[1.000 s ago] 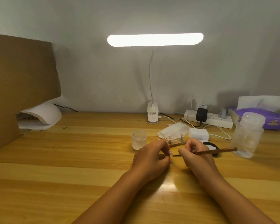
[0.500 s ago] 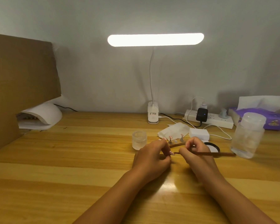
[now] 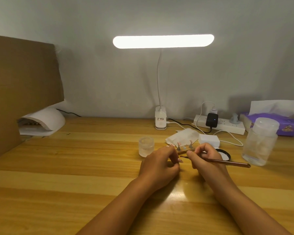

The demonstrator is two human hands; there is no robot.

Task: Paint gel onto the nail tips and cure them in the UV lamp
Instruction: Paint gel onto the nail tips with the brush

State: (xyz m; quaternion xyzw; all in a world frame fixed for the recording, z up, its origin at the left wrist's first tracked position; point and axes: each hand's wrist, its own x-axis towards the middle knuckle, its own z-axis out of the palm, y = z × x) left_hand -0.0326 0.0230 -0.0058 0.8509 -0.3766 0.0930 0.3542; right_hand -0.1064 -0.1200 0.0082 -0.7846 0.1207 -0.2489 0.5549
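Table (image 3: 75,167): wood, striped grain, glossy varnish showing glare; UV lamp (image 3: 46,121): smooth white plastic, faint sheen; cardboard panel (image 3: 20,85): brown, matt; jar (image 3: 146,146): frosted, translucent; bottle (image 3: 260,143): cloudy clear plastic; brush (image 3: 227,162): brown handle, glossy; nail tips (image 3: 178,143): pink, shiny; wipe (image 3: 183,135): white, crumpled, matt; power strip (image 3: 227,128): smooth white plastic.

Striped wooden table (image 3: 75,167) is carrying everything. White UV lamp (image 3: 46,121) is sitting far left, beside a cardboard panel (image 3: 20,82). Desk lamp base (image 3: 160,122) and power strip (image 3: 224,127) are standing along the back edge. Frosted jar (image 3: 146,146), white cloth (image 3: 183,135), white block (image 3: 209,139) and nail-tip stand (image 3: 178,147) are sitting mid-table. Clear bottle (image 3: 260,143) and purple tissue box (image 3: 282,123) are resting at right.
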